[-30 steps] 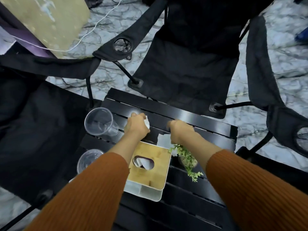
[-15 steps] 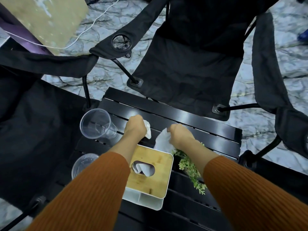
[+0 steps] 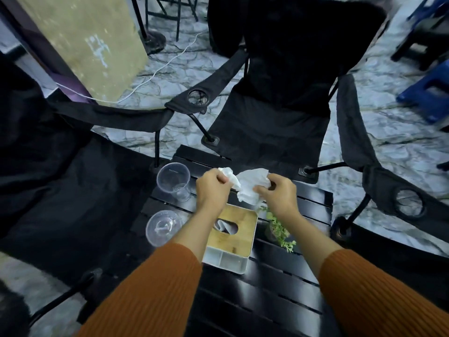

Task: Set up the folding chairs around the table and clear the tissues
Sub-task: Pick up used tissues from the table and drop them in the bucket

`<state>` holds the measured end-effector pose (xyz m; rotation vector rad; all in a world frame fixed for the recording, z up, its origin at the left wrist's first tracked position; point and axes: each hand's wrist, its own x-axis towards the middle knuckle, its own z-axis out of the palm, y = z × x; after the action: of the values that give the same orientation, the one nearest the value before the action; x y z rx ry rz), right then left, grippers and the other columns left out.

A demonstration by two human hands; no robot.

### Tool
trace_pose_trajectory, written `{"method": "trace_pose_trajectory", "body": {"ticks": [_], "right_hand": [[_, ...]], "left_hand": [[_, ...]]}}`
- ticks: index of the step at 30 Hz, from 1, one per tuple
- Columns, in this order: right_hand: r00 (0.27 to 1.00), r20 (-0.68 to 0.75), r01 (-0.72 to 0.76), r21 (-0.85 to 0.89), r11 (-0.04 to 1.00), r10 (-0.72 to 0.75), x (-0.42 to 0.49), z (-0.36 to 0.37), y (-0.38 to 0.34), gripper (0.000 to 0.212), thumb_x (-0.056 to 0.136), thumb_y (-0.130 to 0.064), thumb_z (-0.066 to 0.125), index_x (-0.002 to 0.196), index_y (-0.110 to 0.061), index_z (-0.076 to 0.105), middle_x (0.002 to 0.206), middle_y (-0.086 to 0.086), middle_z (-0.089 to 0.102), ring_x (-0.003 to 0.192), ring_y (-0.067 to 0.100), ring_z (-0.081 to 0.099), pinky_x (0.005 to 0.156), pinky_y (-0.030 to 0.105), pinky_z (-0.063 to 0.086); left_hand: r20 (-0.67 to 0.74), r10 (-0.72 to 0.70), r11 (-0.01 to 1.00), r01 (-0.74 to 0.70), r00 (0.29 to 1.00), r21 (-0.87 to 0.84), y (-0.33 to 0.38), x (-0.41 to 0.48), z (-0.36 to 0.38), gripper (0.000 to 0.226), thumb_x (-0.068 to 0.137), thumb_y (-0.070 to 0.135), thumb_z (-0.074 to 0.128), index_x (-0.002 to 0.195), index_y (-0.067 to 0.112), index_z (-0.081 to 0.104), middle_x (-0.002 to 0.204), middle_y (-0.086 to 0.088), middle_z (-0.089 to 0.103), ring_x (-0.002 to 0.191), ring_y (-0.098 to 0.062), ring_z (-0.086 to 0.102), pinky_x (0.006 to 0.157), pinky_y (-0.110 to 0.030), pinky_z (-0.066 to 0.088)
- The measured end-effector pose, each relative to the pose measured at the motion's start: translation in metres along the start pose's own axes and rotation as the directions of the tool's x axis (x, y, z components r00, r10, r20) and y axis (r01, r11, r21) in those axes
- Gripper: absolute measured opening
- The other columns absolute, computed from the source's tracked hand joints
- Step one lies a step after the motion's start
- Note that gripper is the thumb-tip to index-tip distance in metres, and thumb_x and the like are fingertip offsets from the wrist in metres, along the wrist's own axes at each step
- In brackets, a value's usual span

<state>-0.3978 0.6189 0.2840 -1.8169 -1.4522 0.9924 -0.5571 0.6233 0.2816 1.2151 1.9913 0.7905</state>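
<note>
Over the far half of the black slatted table, my left hand is closed on a crumpled white tissue. My right hand pinches a larger white tissue that hangs between both hands. The two tissues touch above the table. A black folding chair stands unfolded across the table, another black folding chair is unfolded at the left, and an armrest with a cup hole of a chair shows at the right.
A tissue box with a wooden lid sits just below my hands, a tissue poking from its slot. Two clear plastic cups stand at the table's left. A small green plant is under my right wrist. Blue stools far right.
Both hands have lifted off the table with the tissues and come closer together. The view has tilted up, showing more of the far chair and the floor.
</note>
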Motion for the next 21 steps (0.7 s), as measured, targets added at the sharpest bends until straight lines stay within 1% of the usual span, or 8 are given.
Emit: {"method": "trace_pose_trajectory", "body": {"ticks": [4, 6, 8, 11, 14, 16, 19, 21], "right_hand": [[0.999, -0.036, 0.014, 0.045, 0.999, -0.012, -0.071, -0.008, -0.029, 0.044, 0.075, -0.008, 0.072, 0.052, -0.019, 0.036, 0.052, -0.004, 0.034, 0.052, 0.013, 0.03, 0.051, 0.032, 0.027], [0.999, -0.029, 0.017, 0.039, 0.999, -0.015, -0.106, -0.006, -0.038, 0.037, 0.075, -0.011, 0.073, 0.054, -0.023, 0.046, 0.053, -0.004, 0.044, 0.053, 0.015, 0.04, 0.053, 0.034, 0.036], [1.0, -0.006, 0.011, 0.041, 0.999, -0.011, -0.141, 0.002, -0.042, 0.023, 0.076, -0.012, 0.074, 0.063, -0.02, 0.057, 0.058, -0.003, 0.054, 0.057, 0.016, 0.049, 0.058, 0.034, 0.043], [0.997, 0.083, -0.005, 0.055, 0.998, 0.0, -0.195, 0.026, -0.044, 0.011, 0.077, -0.009, 0.074, 0.072, -0.012, 0.065, 0.064, -0.001, 0.061, 0.059, 0.011, 0.054, 0.06, 0.029, 0.044], [0.98, 0.196, -0.028, 0.048, 0.998, 0.018, -0.252, 0.06, -0.039, 0.01, 0.078, -0.006, 0.072, 0.072, -0.01, 0.065, 0.064, -0.005, 0.062, 0.053, -0.003, 0.056, 0.055, 0.018, 0.043], [0.956, 0.293, -0.034, 0.014, 0.999, 0.029, -0.287, 0.089, -0.029, 0.01, 0.08, -0.005, 0.071, 0.072, -0.007, 0.065, 0.064, -0.003, 0.061, 0.054, -0.002, 0.056, 0.052, 0.011, 0.042], [0.9, 0.431, -0.045, -0.052, 0.998, 0.063, -0.33, 0.139, -0.005, 0.01, 0.08, -0.006, 0.07, 0.073, -0.004, 0.064, 0.067, 0.007, 0.063, 0.06, 0.015, 0.054, 0.06, 0.03, 0.046], [0.863, 0.499, -0.04, -0.097, 0.994, 0.083, -0.352, 0.17, 0.009, 0.011, 0.081, -0.008, 0.07, 0.073, -0.007, 0.064, 0.07, 0.009, 0.065, 0.063, 0.019, 0.056, 0.062, 0.037, 0.049]], "left_hand": [[-0.002, -0.018, 0.984, 0.017, 1.0, -0.178, -0.011, -0.072, -0.032, 0.019, 0.073, 0.007, 0.071, 0.065, 0.02, 0.06, 0.065, 0.002, 0.065, 0.065, -0.02, 0.064, 0.059, -0.025, 0.051], [0.008, -0.025, 0.97, 0.026, 1.0, -0.242, -0.022, -0.112, -0.052, 0.019, 0.073, 0.006, 0.073, 0.066, 0.017, 0.06, 0.061, 0.005, 0.063, 0.058, -0.014, 0.061, 0.055, -0.018, 0.047], [0.024, -0.04, 0.957, 0.045, 0.999, -0.288, -0.044, -0.148, -0.073, 0.02, 0.072, 0.005, 0.074, 0.065, 0.018, 0.059, 0.06, 0.005, 0.063, 0.059, -0.014, 0.06, 0.059, -0.022, 0.048], [0.035, -0.105, 0.952, 0.111, 0.994, -0.287, -0.094, -0.2, -0.102, 0.019, 0.071, 0.011, 0.078, 0.065, 0.019, 0.061, 0.063, 0.007, 0.066, 0.061, -0.012, 0.062, 0.062, -0.026, 0.051], [0.027, -0.188, 0.944, 0.188, 0.982, -0.272, -0.157, -0.257, -0.129, 0.016, 0.072, 0.01, 0.079, 0.068, 0.013, 0.064, 0.063, 0.008, 0.065, 0.057, -0.001, 0.059, 0.059, -0.017, 0.049], [0.007, -0.278, 0.929, 0.271, 0.961, -0.252, -0.204, -0.293, -0.146, 0.017, 0.074, 0.007, 0.078, 0.068, 0.013, 0.063, 0.063, 0.008, 0.063, 0.056, 0.001, 0.058, 0.058, -0.014, 0.045], [-0.054, -0.449, 0.879, 0.429, 0.892, -0.21, -0.275, -0.337, -0.168, 0.015, 0.078, 0.007, 0.074, 0.069, 0.01, 0.063, 0.066, 0.002, 0.063, 0.065, -0.009, 0.059, 0.062, -0.021, 0.046], [-0.11, -0.532, 0.843, 0.514, 0.839, -0.157, -0.315, -0.361, -0.178, 0.025, 0.081, 0.006, 0.071, 0.063, 0.017, 0.057, 0.064, 0.005, 0.061, 0.066, -0.014, 0.059, 0.066, -0.027, 0.047]]}}
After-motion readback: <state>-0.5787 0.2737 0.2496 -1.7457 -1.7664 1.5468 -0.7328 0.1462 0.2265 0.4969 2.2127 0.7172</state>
